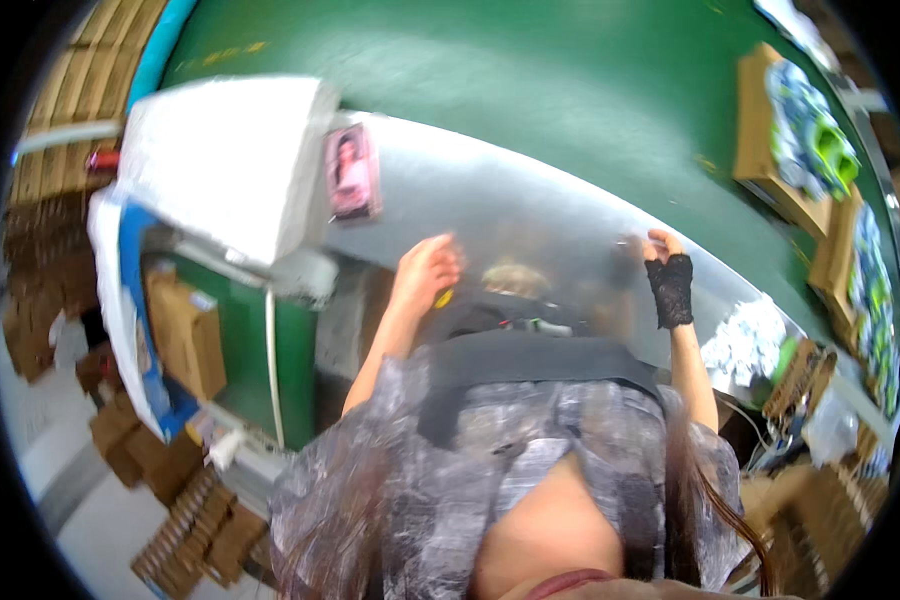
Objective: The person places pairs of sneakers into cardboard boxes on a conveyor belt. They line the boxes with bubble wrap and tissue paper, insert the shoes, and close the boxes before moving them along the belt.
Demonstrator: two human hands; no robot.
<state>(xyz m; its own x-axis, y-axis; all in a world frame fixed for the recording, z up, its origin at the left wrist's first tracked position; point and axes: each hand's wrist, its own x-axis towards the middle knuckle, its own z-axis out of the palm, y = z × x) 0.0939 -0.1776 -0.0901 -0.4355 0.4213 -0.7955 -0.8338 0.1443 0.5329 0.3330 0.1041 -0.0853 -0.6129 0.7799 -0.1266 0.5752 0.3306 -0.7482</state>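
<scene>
My left hand (430, 270) is bare and hovers over the near side of the shiny metal worktop (470, 180). Its fingers are bent and smeared by motion, and I cannot make out anything in them. Farther right, my right hand (667, 268) wears a black lace fingerless glove. Its fingers are loosely curved and apart, near the worktop's far edge, with nothing visible in them. A pink box (351, 173) with a picture of a person lies on the worktop, beyond my left hand.
A large white box-shaped block (225, 155) stands left of the pink box. A crumpled white heap (748, 340) lies at the worktop's right end. Cardboard boxes (785, 150) with green and blue packs stand at the far right. A green belt-like surface (530, 70) runs beyond the worktop.
</scene>
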